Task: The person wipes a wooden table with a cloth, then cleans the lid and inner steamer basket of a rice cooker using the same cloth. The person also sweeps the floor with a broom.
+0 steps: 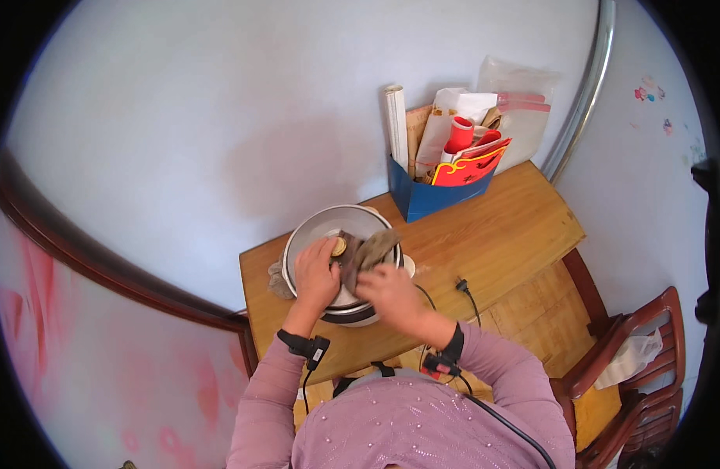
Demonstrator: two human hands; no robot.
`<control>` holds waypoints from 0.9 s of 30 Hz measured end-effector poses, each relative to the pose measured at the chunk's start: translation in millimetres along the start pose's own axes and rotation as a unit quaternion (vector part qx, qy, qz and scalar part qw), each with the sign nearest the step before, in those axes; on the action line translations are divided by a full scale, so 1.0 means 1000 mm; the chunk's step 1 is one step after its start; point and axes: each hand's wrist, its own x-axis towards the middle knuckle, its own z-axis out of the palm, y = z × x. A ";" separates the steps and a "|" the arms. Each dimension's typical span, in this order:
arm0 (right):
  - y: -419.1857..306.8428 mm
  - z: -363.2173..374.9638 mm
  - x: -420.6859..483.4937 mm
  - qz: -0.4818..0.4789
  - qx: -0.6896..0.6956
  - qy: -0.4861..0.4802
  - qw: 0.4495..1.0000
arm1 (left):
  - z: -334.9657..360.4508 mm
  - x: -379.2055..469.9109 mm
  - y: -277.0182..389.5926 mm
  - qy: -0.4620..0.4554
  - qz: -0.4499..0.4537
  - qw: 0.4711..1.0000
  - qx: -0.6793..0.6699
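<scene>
A round metal cooker pot (pixel 334 218), apparently a rice cooker, stands before me on the wooden table. My left hand (pixel 317 271) reaches over its near-left rim, fingertips against a small round yellowish disc (pixel 339 247); whether they grip it is unclear. My right hand (pixel 392 296), slightly blurred, is over the right side of the pot with its fingers closed on a grey-brown cloth (pixel 378 248). Dark folded fabric (pixel 349 258) lies between the two hands, possibly part of the same cloth. Cloth and hands hide much of the pot's inside.
Another grey cloth (pixel 279 279) lies left of the pot. A blue box (pixel 439 199) of papers and rolls stands against the wall. A plug (pixel 462 285) with a black cord rests on the table (pixel 512 217). A reddish-brown chair (pixel 623 340) with a plastic bag is at right.
</scene>
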 end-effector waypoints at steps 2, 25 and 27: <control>-0.005 -0.004 -0.001 -0.038 0.017 0.023 0.999 | 0.000 0.000 0.000 -0.001 0.002 1.000 0.008; 0.056 0.014 0.067 0.148 -0.073 -0.009 0.986 | 0.000 -0.001 -0.002 -0.002 0.010 1.000 0.003; 0.059 0.020 0.077 0.145 -0.061 -0.022 0.987 | -0.001 -0.001 0.000 -0.006 0.006 1.000 0.004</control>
